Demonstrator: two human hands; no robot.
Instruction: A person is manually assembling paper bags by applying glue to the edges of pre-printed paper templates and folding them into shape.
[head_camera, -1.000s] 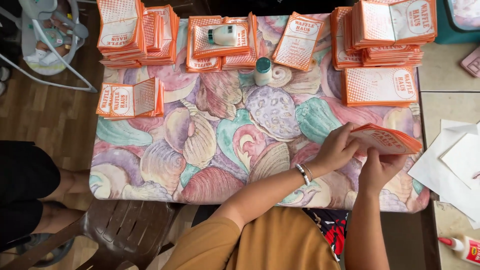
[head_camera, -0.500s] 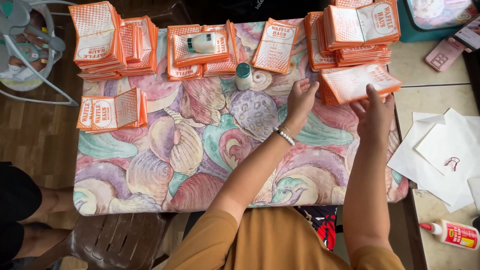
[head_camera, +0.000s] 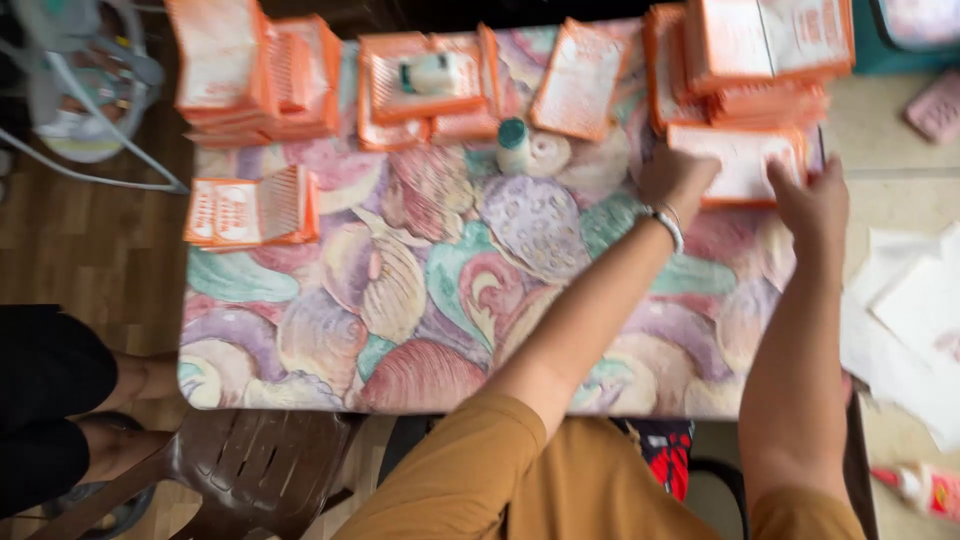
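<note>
Both my hands rest on a stack of orange-and-white paper bags at the table's far right. My left hand, with a bracelet on the wrist, touches the stack's left end. At the stack's right end my right hand presses with fingers curled over the edge. The picture is blurred, so the grip is unclear. A taller pile of the same bags stands just behind.
More bag piles line the far edge and one sits at the left. A small teal-capped bottle stands mid-table on the shell-patterned cloth. White papers and a glue bottle lie on the floor right. A brown chair is near.
Both hands carried the bag stack from the near right of the table up to the far right and set it down in front of the tall pile.
</note>
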